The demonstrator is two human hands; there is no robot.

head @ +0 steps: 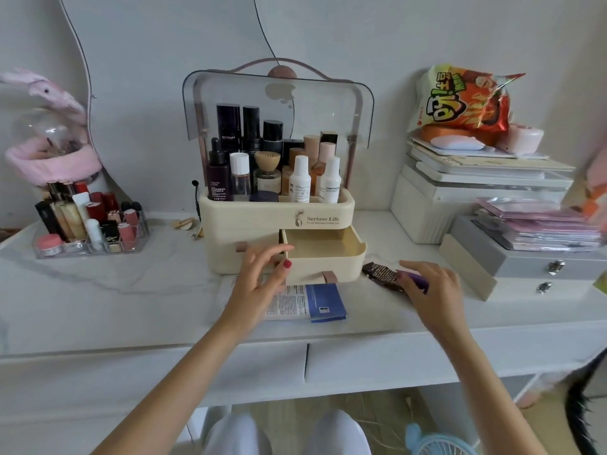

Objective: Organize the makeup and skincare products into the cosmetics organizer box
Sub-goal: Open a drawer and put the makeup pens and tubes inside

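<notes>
Dark sachet [382, 275] under right hand [427, 290]

the cream organizer box [277, 213] at the back middle of the desk reads "serious life" on its front band, with a smaller line beneath too fine to read. inside its top tray, the tall dark bottle [228, 126] at the back left reads "revitalift", and the dark dropper bottle [217, 172] at the front left reads "youth code". print on the white bottles, the blue sachets and the snack bag is not legible.

Organizer box [279, 215]: we see cream, pink drawer pulls.
Lid [328, 106]: smoky clear.
Sachet [323, 302]: blue and white.
Tube [382, 275]: black, purple end.
Thumbnail [287, 264]: red.
Desk [131, 307]: white marble veining.
</notes>
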